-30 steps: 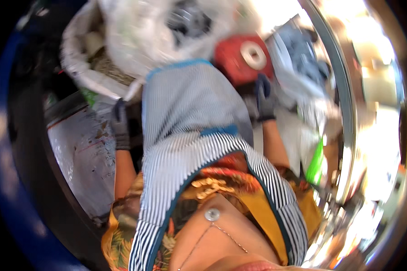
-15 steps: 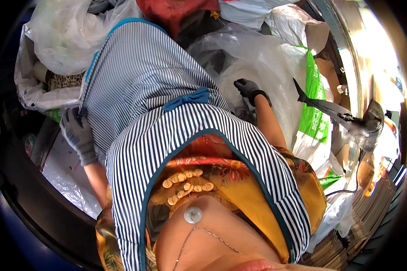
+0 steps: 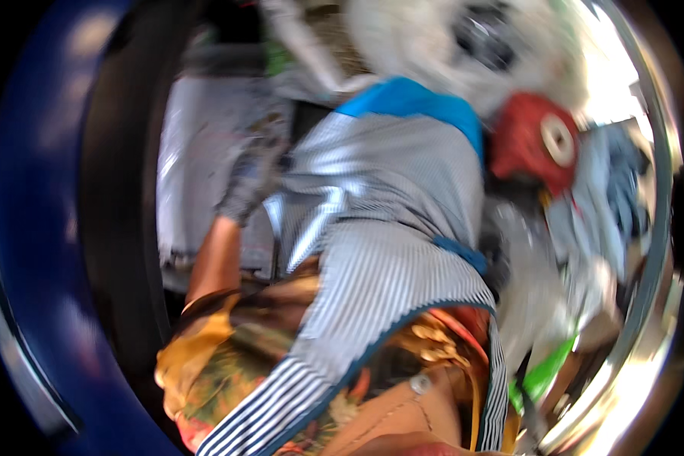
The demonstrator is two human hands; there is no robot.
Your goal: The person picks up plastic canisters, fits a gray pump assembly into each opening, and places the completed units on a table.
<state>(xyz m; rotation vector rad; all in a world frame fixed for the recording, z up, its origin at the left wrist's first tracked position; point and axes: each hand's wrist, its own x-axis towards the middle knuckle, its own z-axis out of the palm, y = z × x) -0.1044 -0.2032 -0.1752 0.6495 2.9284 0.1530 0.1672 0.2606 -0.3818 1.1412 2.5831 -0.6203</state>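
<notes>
My left hand (image 3: 252, 178), in a grey glove, reaches down on the left beside the striped apron (image 3: 387, 175). It lies over or against a pale, shiny sheet (image 3: 194, 159); motion blur hides its fingers and whether it touches the sheet. A dark grey patch (image 3: 494, 258) by the apron's blue bow (image 3: 461, 253) may be my gloved right hand. Its fingers cannot be made out, and the right forearm is hidden behind the apron.
A red object with a pale ring (image 3: 534, 144) sits at the right, near grey-blue cloth (image 3: 604, 190). Clear plastic (image 3: 528, 281) lies below it. Whitish plastic bags (image 3: 410, 38) fill the far side. A dark curved rim (image 3: 121, 190) and blue surface (image 3: 45, 228) border the left.
The view has swung left, so the scene sits farther right and is blurred. My left hand has moved forward over the pale sheet. My right forearm has gone out of sight.
</notes>
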